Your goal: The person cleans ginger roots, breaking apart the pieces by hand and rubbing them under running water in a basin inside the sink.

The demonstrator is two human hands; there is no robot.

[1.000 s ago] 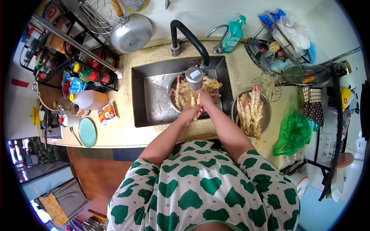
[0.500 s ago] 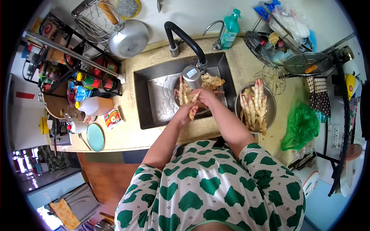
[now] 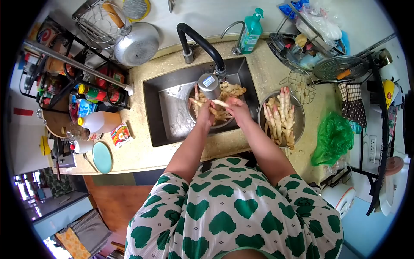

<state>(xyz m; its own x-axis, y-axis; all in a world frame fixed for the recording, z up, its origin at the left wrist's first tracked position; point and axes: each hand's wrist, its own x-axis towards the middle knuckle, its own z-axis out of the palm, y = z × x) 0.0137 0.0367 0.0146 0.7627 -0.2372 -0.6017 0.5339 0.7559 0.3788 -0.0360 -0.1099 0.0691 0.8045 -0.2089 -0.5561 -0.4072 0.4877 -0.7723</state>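
Over a metal bowl (image 3: 190, 113) in the dark sink, my left hand (image 3: 206, 113) and my right hand (image 3: 237, 108) hold one pale ginger-like root (image 3: 221, 103) between them, just below the faucet head (image 3: 209, 85). Both hands are closed on it, one at each end. More knobbly roots (image 3: 231, 90) lie in the bowl beneath and behind the hands. A second metal bowl (image 3: 300, 125) on the counter, right of the sink, holds several long roots with pink tips (image 3: 282, 113).
Green plastic bag (image 3: 332, 140) at the right, wire rack (image 3: 302, 86) beside the second bowl. Soap bottle (image 3: 251, 32) behind the sink. On the left stand a jug (image 3: 101, 122), a noodle packet (image 3: 121, 134), a teal plate (image 3: 102, 157) and a shelf of bottles.
My hands have moved apart, the right one rightwards, and the root between them now lies more level. The whole view has shifted slightly.
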